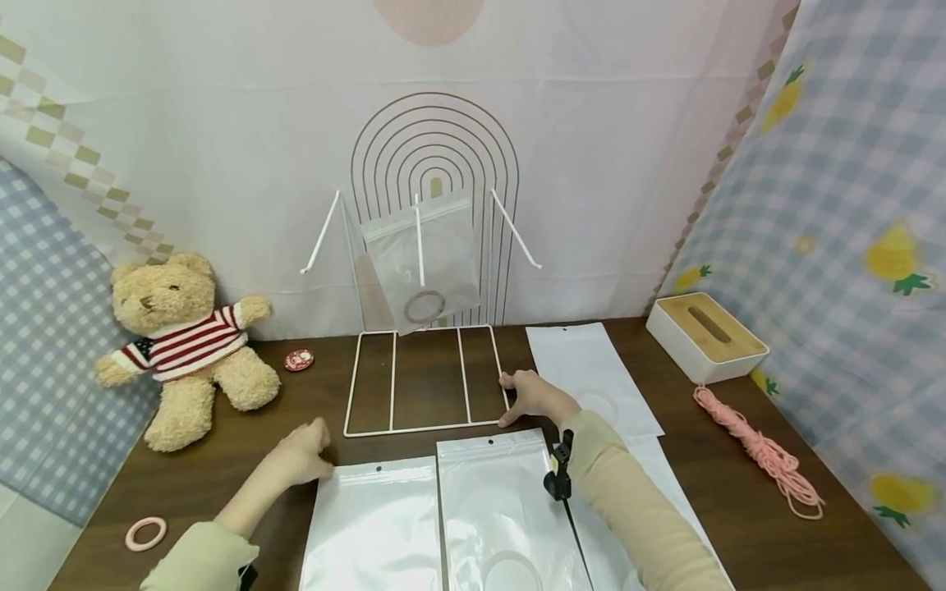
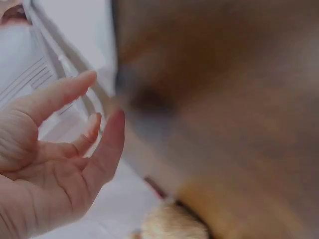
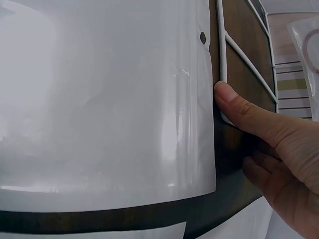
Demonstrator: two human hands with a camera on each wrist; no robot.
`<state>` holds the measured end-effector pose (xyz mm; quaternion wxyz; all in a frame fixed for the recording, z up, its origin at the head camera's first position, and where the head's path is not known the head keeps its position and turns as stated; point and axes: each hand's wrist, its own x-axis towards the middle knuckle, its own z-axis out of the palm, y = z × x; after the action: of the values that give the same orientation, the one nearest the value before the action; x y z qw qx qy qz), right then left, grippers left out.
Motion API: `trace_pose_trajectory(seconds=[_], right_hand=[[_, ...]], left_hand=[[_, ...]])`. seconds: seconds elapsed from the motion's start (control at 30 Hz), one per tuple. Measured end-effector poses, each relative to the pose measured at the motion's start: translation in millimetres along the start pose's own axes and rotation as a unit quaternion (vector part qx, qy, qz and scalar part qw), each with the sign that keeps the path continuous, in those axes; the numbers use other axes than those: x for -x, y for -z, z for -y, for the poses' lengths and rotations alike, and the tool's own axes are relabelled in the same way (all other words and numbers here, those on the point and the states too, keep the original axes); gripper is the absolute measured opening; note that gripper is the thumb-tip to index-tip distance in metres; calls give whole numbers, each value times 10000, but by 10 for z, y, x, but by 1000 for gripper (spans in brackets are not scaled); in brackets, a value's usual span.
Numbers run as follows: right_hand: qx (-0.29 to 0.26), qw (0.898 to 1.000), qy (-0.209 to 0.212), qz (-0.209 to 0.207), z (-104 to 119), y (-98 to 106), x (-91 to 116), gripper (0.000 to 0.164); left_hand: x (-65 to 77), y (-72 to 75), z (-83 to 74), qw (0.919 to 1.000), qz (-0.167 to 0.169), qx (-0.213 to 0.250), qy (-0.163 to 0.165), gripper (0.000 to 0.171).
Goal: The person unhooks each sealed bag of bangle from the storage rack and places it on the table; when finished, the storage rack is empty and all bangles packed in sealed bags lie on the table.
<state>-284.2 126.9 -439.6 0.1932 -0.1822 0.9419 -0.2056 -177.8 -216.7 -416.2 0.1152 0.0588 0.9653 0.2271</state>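
A white wire display rack (image 1: 427, 428) with three prongs stands at the back of the table. From its middle prong hangs a zip bag (image 1: 424, 263) holding a ring. My right hand (image 1: 538, 396) grips the front right corner of the rack's base, the thumb (image 3: 230, 94) on the frame. My left hand (image 1: 299, 455) is empty, fingers loosely bent and apart, near the top left corner of a white zip bag (image 1: 373, 525). Beside that lies another zip bag (image 1: 491, 501) with a ring inside, just in front of the rack.
More white zip bags (image 1: 584, 353) lie along the right, partly under my right arm. A teddy bear (image 1: 188, 345), a small red round tin (image 1: 299, 359) and a pink ring (image 1: 145, 533) are on the left. A tissue box (image 1: 705, 336) and pink rope (image 1: 761, 447) sit far right.
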Motion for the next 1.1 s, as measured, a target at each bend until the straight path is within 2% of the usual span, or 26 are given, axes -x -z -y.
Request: trace_pose_trajectory(seconds=[0.1, 0.2, 0.27, 0.3, 0.33, 0.4, 0.47, 0.53, 0.57, 0.6, 0.67, 0.73, 0.83, 0.93, 1.1], right_hand=[[29, 10000, -1, -32, 2, 0, 2, 85], [55, 10000, -19, -61, -13, -6, -2, 86], [76, 9999, -9, -69, -25, -11, -6, 86], [84, 9999, 0, -66, -30, -14, -7, 86], [87, 9999, -8, -54, -35, -16, -7, 87], [75, 10000, -18, -44, -39, -18, -8, 87], [60, 10000, -20, -49, -39, -17, -11, 87], [-19, 10000, -51, -34, -32, -17, -13, 87], [-38, 10000, -37, -43, -28, -20, -14, 86], [-59, 10000, -29, -33, -25, -25, -15, 86], [-96, 9999, -6, -53, -7, -37, -15, 86], [-63, 10000, 17, -70, 2, -56, -17, 86], [-10, 10000, 39, -77, -6, -71, -21, 86], [11, 9999, 55, -104, -26, -69, -19, 87], [22, 9999, 30, -151, -50, -28, -6, 87]], left_hand=[[-193, 181, -138, 9976, -287, 486, -401, 46], [-429, 414, -373, 9891, -685, 1205, -499, 61], [-583, 573, -564, 9782, -1141, 1676, -458, 72], [-659, 641, -660, 9690, -1454, 1942, -476, 76], [-734, 700, -755, 9564, -1793, 2245, -516, 80], [-884, 785, -917, 9237, -2549, 2774, -701, 84], [-1021, 835, -1041, 8820, -3246, 3264, -1004, 81], [-1136, 863, -1125, 8445, -3795, 3560, -1267, 70], [-1179, 873, -1151, 8299, -4004, 3646, -1345, 61], [-1210, 881, -1169, 8192, -4166, 3700, -1359, 51], [-1157, 919, -1250, 8008, -4429, 3796, -1356, 34], [-1081, 954, -1313, 7905, -4572, 3866, -1290, 23], [-971, 993, -1367, 7867, -4561, 3989, -1181, 18], [-1008, 986, -1289, 7909, -4368, 4143, -1095, 19], [-1040, 925, -1168, 8043, -4138, 4124, -1087, 20]])
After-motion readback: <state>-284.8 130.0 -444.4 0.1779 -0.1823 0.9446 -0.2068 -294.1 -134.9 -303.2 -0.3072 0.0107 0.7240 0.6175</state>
